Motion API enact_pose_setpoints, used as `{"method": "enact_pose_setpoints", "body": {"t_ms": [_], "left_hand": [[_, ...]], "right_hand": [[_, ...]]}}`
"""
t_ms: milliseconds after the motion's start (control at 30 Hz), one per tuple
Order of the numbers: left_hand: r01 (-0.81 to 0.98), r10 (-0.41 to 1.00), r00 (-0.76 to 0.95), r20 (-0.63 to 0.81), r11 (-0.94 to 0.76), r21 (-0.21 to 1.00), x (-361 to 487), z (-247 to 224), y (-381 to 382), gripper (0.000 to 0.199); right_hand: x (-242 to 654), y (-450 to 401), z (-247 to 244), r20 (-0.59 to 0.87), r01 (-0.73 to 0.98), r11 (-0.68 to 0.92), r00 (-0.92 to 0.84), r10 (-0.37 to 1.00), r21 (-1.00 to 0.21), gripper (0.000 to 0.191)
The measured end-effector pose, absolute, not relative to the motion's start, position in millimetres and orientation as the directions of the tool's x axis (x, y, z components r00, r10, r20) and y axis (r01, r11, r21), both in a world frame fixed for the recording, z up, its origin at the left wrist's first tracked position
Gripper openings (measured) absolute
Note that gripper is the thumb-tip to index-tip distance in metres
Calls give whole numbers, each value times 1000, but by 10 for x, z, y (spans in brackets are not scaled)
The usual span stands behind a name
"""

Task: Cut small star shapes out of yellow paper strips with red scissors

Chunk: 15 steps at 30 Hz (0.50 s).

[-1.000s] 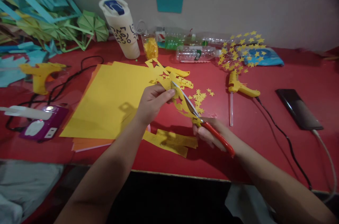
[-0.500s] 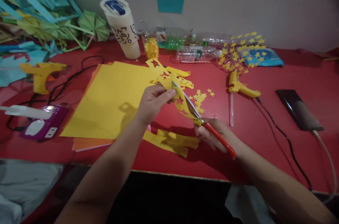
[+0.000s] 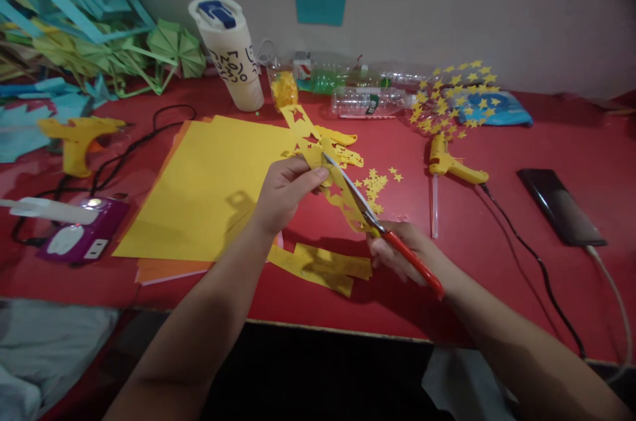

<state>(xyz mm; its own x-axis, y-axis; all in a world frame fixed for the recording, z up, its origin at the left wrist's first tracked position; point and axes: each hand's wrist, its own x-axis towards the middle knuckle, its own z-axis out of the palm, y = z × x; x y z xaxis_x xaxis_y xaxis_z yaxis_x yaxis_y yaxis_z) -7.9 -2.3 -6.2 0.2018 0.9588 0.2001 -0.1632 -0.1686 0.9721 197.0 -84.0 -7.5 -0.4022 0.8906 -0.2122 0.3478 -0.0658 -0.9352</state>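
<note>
Cut strip (image 3: 313,153) has shifted since the earlier frame: top end swung up a bit and away from me, lower end straighter along the blades. Hands and scissors barely moved.

Biggest first. Red tabletop (image 3: 308,308) carries it all. Yellow sheets (image 3: 199,189) lie left of centre, whole, with an orange sheet (image 3: 171,270) poking out underneath. Tumbler (image 3: 238,79) stands behind them; clear bottles (image 3: 368,103) lie at the back, left of a cluster of stars (image 3: 477,86). Phone (image 3: 561,205) far right, glue gun (image 3: 440,156) nearer.

Scissors (image 3: 415,263): right hand (image 3: 400,245) is closed round the red handles, blades up against the strip. Blades look near together; can't tell the exact gap. Left hand (image 3: 281,192) has the strip pinched tight mid-length, thumb on top, held above the tabletop.

Progress, my read: partway. Strip already has several star holes, with plain paper left around my left thumb. Offcuts (image 3: 348,156) lie just beyond it. Two plain strips (image 3: 322,265) sit in front of me, no holes that I can see. Smallest: loose stars (image 3: 375,185), piled right of the blades, already cut.
</note>
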Motion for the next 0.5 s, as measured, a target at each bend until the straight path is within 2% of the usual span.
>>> {"method": "enact_pose_setpoints", "body": {"t_ms": [233,500], "left_hand": [[-195,962,145,230,-200,960,-89,-31,-3,21],[-228,980,44,193,-179,957,-76,62,5,13]], "right_hand": [[1969,-833,-53,-208,343,-67,-394,895,-937,55],[1969,-814,-30,-209,343,-66,-402,891,-937,56]]}}
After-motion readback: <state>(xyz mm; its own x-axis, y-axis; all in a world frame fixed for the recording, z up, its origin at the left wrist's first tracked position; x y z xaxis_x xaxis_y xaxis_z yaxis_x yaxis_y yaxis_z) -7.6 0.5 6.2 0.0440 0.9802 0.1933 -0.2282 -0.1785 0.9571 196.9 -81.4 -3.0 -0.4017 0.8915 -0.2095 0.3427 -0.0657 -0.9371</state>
